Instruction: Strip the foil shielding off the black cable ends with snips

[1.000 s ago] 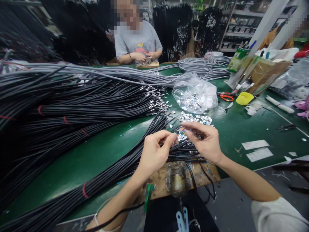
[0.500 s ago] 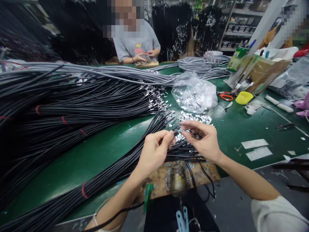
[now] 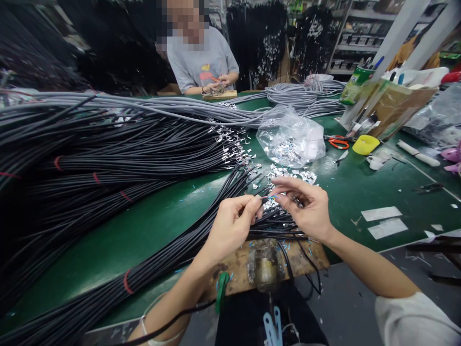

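My left hand (image 3: 234, 223) pinches the end of a black cable, whose thin coloured wires (image 3: 272, 197) stick out to the right. My right hand (image 3: 306, 206) has thumb and forefinger at those wires, and a small dark metal tool (image 3: 298, 203) shows partly within its curled fingers. A bundle of black cables (image 3: 162, 254) with a red tie runs under my left wrist. Beneath both hands is a stained wooden board (image 3: 234, 278) with a worn metal fixture (image 3: 265, 269) on it.
Thick black cable bundles (image 3: 144, 163) and grey cables (image 3: 162, 105) cover the left. A clear plastic bag (image 3: 291, 139), orange-handled scissors (image 3: 338, 142), a yellow tape roll (image 3: 365, 144) and paper strips (image 3: 382, 214) lie on the green table (image 3: 360, 182). Across it, a person (image 3: 203, 62) handles something small.
My right hand has shifted slightly right, its fingers a little closer together at the wires. The person opposite has brought their hands together.
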Demonstrator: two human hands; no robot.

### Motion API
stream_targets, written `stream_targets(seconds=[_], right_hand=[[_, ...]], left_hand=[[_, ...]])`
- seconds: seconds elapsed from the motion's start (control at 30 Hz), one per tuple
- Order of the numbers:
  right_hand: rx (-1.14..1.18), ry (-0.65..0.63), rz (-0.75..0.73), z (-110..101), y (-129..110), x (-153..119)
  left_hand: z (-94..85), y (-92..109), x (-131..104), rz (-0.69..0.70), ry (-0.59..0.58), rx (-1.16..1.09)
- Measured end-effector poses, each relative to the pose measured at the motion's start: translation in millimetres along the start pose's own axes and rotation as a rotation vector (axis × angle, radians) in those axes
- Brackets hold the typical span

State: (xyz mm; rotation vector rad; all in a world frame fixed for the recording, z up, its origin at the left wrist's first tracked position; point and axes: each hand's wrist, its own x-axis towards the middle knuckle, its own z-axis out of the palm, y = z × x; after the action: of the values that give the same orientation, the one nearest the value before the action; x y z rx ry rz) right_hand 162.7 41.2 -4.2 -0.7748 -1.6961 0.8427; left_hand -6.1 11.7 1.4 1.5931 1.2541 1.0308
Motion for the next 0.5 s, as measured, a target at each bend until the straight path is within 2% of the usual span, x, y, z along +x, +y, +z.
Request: stream_targets(seconds=[0.13,0.27,0.33,0.43,0.5], right_hand=[[-0.001,-0.070,0.040,-1,5,6],[-0.038,-0.039,0.068,-6,7,11],[-0.077,-0.050,-0.004,-8,3,11],[-0.106,-0.025,-0.120,-10,-1,12],[-0.060,-0.018,-0.067,-12,-1,14]], left_hand=[[-4.5,-2,1,0.028,-0.042,-0.048],[-6.4,-2,1,0.034,0.048,-0.069],[-4.8,-1,1,0.028,0.076,-0.027],[-2.6,1,2,0.026,0.043,0.022],[-3.2,2,2,0.020,-0.025,0.015]])
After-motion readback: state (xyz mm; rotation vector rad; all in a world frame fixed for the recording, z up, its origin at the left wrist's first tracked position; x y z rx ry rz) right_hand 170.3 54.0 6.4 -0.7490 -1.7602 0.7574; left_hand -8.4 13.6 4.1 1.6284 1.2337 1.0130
